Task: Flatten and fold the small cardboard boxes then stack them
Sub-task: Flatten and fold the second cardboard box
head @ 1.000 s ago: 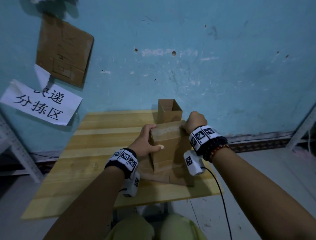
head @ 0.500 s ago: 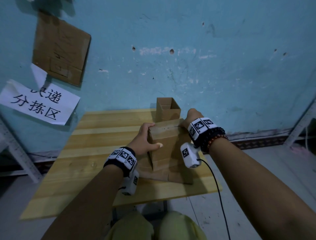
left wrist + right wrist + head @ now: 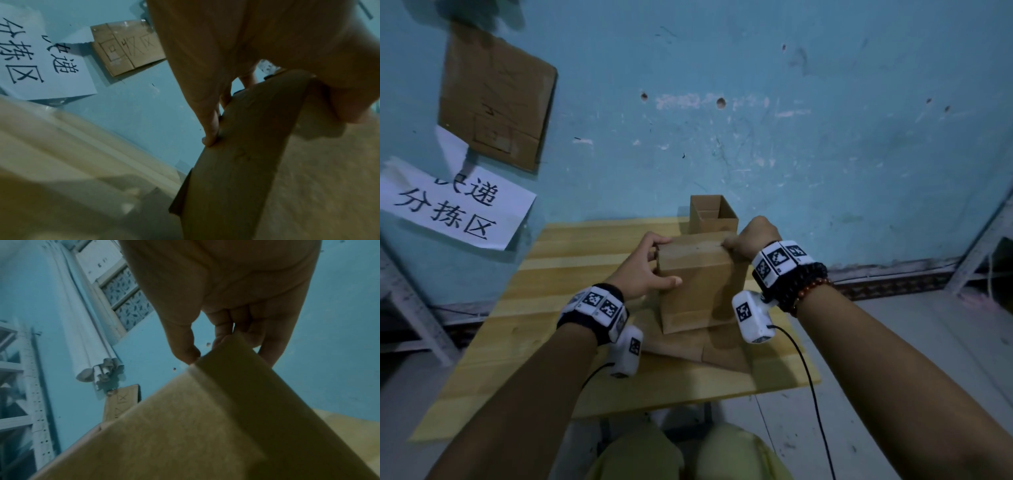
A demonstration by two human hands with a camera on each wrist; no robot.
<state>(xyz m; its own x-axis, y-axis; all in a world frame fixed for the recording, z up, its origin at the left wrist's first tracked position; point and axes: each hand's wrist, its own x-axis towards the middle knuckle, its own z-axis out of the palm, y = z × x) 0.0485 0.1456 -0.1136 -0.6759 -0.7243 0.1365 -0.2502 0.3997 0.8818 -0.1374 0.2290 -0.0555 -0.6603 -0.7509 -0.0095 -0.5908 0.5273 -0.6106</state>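
Observation:
A small brown cardboard box (image 3: 697, 284) stands upright in the middle of the wooden table (image 3: 544, 329), on top of flattened cardboard (image 3: 709, 349). My left hand (image 3: 647, 270) grips its upper left side, thumb across the front face and fingers behind. My right hand (image 3: 751, 238) pinches the top right edge. In the left wrist view my fingers (image 3: 209, 129) press the box's narrow side (image 3: 236, 162). In the right wrist view thumb and fingers (image 3: 185, 352) pinch the top corner of the box (image 3: 185, 434). Behind it stands a second box (image 3: 714, 214), open at the top.
The table's back edge meets a blue wall (image 3: 791, 137). A cardboard sign (image 3: 496, 99) and a white paper sign (image 3: 453, 209) hang on the wall at the left. Metal shelf legs (image 3: 983, 246) stand on the right; my knees (image 3: 688, 455) are below the table's front edge.
The box has tipped a little more upright between my hands. My right hand has shifted slightly forward along the top edge; the left grip is unchanged.

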